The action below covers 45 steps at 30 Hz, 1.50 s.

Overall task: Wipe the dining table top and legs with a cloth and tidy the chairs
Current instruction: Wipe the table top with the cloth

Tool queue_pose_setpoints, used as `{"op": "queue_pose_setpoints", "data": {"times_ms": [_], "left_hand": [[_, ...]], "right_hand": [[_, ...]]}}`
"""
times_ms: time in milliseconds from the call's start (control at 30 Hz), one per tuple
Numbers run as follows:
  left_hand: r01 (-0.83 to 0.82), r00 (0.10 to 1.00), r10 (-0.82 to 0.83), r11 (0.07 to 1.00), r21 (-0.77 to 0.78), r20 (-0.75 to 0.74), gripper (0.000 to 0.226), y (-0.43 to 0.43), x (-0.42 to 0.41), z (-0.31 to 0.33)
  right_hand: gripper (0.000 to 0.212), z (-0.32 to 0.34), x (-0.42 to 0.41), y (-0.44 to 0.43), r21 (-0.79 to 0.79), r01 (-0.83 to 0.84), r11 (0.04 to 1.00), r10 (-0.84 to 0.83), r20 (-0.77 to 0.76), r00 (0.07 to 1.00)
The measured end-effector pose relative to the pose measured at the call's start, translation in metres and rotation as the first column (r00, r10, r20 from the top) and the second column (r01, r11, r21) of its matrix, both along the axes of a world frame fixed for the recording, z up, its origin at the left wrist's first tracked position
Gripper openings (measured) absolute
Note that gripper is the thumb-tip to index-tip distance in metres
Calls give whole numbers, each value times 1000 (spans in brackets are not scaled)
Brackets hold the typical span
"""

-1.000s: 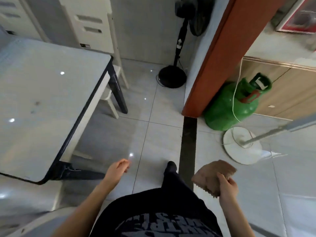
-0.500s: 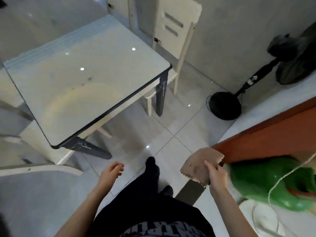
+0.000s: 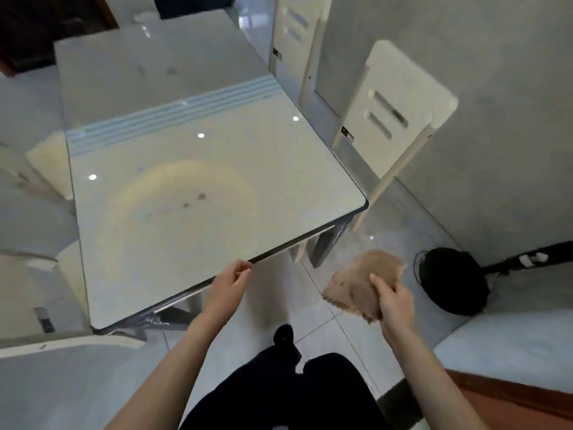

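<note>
Brown cloth (image 3: 356,287) pinched in right hand (image 3: 393,301); left hand (image 3: 228,285), loosely curled, maybe touching table (image 3: 186,187).

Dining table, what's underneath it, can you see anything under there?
Below the near edge of the dining table you can see a dark table leg at the right corner, a second dark leg at the left corner, and a pale chair leg. The glossy top hides everything further in.

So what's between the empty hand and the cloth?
Just bare floor tiles, in the head view; left hand sits by the table edge, right hand grips the cloth.
</note>
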State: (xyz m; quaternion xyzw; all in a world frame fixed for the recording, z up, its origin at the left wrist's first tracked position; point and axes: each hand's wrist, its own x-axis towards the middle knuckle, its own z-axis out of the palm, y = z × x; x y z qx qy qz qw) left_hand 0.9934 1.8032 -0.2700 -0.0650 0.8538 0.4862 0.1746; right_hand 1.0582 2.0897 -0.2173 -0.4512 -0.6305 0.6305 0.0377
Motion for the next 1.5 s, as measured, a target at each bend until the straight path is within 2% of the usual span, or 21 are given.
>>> {"op": "queue_pose_setpoints", "data": {"times_ms": [133,233,300,333,433,533,600,667,733,767,833,933,967,1033,1133,1300,1400,1500], "left_hand": [[65,985,-94,979,-192,-147,26,17,-67,0],[54,980,-107,953,-298,-166,35,27,-111,-13],[45,980,-110,935,-353,-167,40,34,-138,-26],[36,980,-106,925,-379,-168,42,37,-150,-33],[-13,979,-83,886,-464,-185,49,47,-181,-57],[-36,976,-90,834,-551,-199,54,52,-204,-78],[1,979,-122,797,-604,-160,57,52,-216,-86],[48,977,-168,768,-639,-129,57,49,-224,-95],[80,976,-192,757,-649,-105,57,42,-225,-105],[86,974,-201,752,-654,-103,56,39,-225,-110],[103,968,-227,741,-663,-103,56,34,-222,-117],[106,967,-232,750,-653,-109,56,32,-223,-121],[104,966,-232,754,-649,-115,56,31,-223,-121],[92,965,-228,764,-638,-133,57,31,-224,-121],[58,960,-218,768,-638,-175,57,31,-224,-123],[39,959,-206,777,-629,-195,57,29,-224,-126],[44,954,-219,775,-630,-203,58,29,-224,-128],[51,950,-234,770,-637,-207,63,27,-224,-130]], "right_hand": [[10,8,-86,14,228,-145,963,156,-31,987],[3,6,-152,25,427,-267,864,310,-33,950],[2,-6,-197,33,551,-368,749,467,-45,883],[3,-17,-218,36,628,-433,647,561,-8,828],[25,-62,-267,33,781,-588,211,771,236,591],[38,-110,-279,25,690,-716,-111,809,481,338],[48,-125,-269,25,613,-747,-257,782,586,212],[57,-126,-266,31,646,-714,-270,788,574,221],[63,-123,-275,34,718,-666,-201,843,473,256],[66,-123,-283,35,728,-660,-183,864,439,245],[67,-137,-304,33,714,-648,-265,875,460,149],[69,-164,-335,32,655,-579,-485,835,543,-87],[70,-171,-347,33,656,-542,-525,824,550,-133],[71,-177,-375,30,689,-489,-536,828,541,-145],[69,-179,-438,9,726,-487,-486,852,519,-76],[66,-181,-587,-43,735,-534,-417,843,532,74],[67,-181,-677,-75,744,-572,-344,818,537,206],[67,-177,-727,-119,737,-630,-245,757,551,351]]}}
